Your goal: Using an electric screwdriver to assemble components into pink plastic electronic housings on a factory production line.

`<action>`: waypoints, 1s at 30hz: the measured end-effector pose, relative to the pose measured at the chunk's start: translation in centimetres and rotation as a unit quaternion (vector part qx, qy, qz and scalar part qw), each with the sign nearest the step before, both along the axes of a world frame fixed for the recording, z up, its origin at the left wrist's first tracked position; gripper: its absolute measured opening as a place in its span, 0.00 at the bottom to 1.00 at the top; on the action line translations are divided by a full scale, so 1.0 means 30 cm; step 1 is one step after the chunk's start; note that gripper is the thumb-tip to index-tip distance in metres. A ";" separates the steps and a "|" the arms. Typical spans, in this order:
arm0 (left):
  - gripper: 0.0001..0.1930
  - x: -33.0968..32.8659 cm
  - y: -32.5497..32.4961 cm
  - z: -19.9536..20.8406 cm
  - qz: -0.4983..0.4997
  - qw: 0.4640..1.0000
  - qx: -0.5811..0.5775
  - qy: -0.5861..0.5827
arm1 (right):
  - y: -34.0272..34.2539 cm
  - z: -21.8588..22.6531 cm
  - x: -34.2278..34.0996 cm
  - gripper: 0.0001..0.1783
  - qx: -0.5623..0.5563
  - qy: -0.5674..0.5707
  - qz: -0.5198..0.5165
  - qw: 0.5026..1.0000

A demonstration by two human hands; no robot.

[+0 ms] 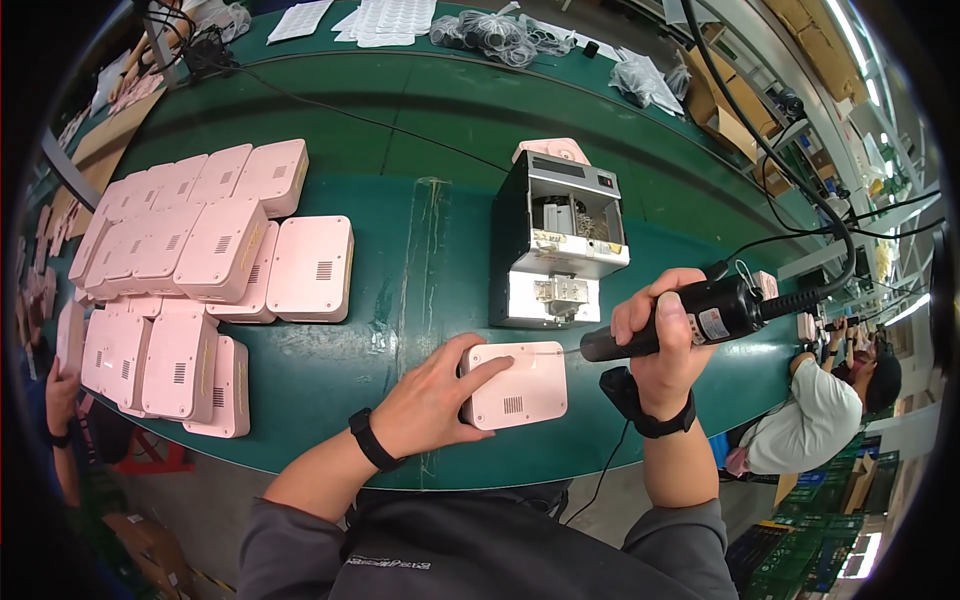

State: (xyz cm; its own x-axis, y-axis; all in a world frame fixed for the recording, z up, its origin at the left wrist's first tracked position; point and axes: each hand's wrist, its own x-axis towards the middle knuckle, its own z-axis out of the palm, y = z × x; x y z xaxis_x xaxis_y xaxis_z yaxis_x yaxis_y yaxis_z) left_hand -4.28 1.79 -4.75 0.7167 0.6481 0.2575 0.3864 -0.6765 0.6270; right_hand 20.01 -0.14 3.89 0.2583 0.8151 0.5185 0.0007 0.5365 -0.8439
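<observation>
A pink plastic box (535, 385) with rounded corners and a small slotted grille lies on the green table in front of me. My left hand (437, 388) grips its left side, thumb below and index finger stretched over its top. In my right hand (665, 335) is a black electric screwdriver (705, 312), held level with its bit pointing left to the box's upper edge. Whether the tip touches a screw is too small to tell. Just beyond the box stands a black and silver screw feeder (565, 240), its top bin open with small screws inside.
Stacks of similar pink boxes (218, 245) fill the table's left side. Another pink part (552, 150) lies behind the feeder. A thick cable (835, 225) hangs at the right. Bagged cords (500, 38) lie at the far side. Other people work at left and right (810, 415).
</observation>
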 end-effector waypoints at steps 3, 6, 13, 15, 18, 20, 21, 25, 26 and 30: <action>0.42 0.004 0.004 0.004 -0.002 1.000 -0.009 -0.002 | -0.012 0.002 0.001 0.12 0.007 0.007 0.007 1.000; 0.42 0.004 0.003 0.008 0.000 1.000 -0.009 0.000 | -0.016 0.003 0.001 0.13 0.010 0.014 0.015 1.000; 0.42 0.004 -0.003 0.001 0.001 1.000 -0.008 -0.006 | -0.029 -0.002 -0.001 0.15 0.012 -0.001 0.017 1.000; 0.43 0.003 -0.008 0.001 0.000 1.000 -0.005 -0.007 | -0.033 -0.001 -0.004 0.15 0.019 0.006 0.021 1.000; 0.42 -0.006 -0.011 0.010 -0.001 1.000 0.000 -0.011 | -0.042 0.003 -0.010 0.16 0.021 0.016 0.025 0.999; 0.42 -0.008 -0.013 0.024 -0.001 1.000 0.003 -0.012 | -0.056 0.009 -0.015 0.16 0.018 0.032 0.027 0.999; 0.41 -0.001 -0.013 0.036 0.001 0.998 0.037 -0.045 | -0.069 0.016 -0.018 0.16 0.018 0.033 0.028 0.999; 0.34 0.023 -0.037 0.037 0.015 0.989 0.094 -0.114 | -0.154 0.072 -0.057 0.19 0.061 0.111 0.102 0.987; 0.30 0.029 -0.046 0.028 0.018 0.989 0.084 -0.122 | -0.178 0.088 -0.074 0.20 0.064 0.113 0.106 0.986; 0.19 0.055 -0.059 0.034 0.015 0.984 0.070 -0.164 | -0.221 0.124 -0.114 0.22 0.070 0.108 0.113 0.985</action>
State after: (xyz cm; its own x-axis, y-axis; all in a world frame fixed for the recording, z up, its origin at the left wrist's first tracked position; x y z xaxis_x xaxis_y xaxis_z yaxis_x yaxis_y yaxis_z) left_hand -2.63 0.03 -3.72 0.5614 0.6095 0.5598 0.2002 -0.7564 0.6228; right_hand 16.60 -6.78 7.60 0.1956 0.7887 0.5829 -0.3044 0.6138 -0.7284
